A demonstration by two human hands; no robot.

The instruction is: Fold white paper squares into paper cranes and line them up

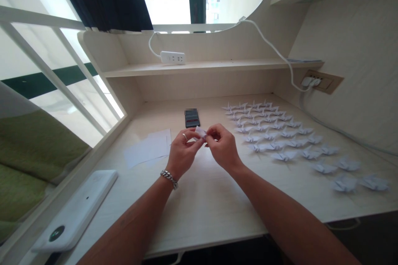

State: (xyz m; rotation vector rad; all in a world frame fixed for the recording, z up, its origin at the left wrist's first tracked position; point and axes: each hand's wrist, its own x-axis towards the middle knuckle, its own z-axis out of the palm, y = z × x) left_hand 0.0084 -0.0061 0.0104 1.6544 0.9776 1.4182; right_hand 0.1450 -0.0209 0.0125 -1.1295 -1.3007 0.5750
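Between my two hands, above the middle of the desk, is a small folded piece of white paper. My left hand, with a ring and a chain bracelet, pinches it from the left. From the right, the thumb and fingertips of my right hand close on its other side. Fingers cover much of the paper, so its exact shape is hard to make out. Rows of white paper cranes stand on the desk to the right. Flat white paper sheets lie left of my left hand.
Behind my hands lies a small dark case. A long white device rests along the left edge. A power strip sits on the shelf, and a white cable runs to the wall socket.
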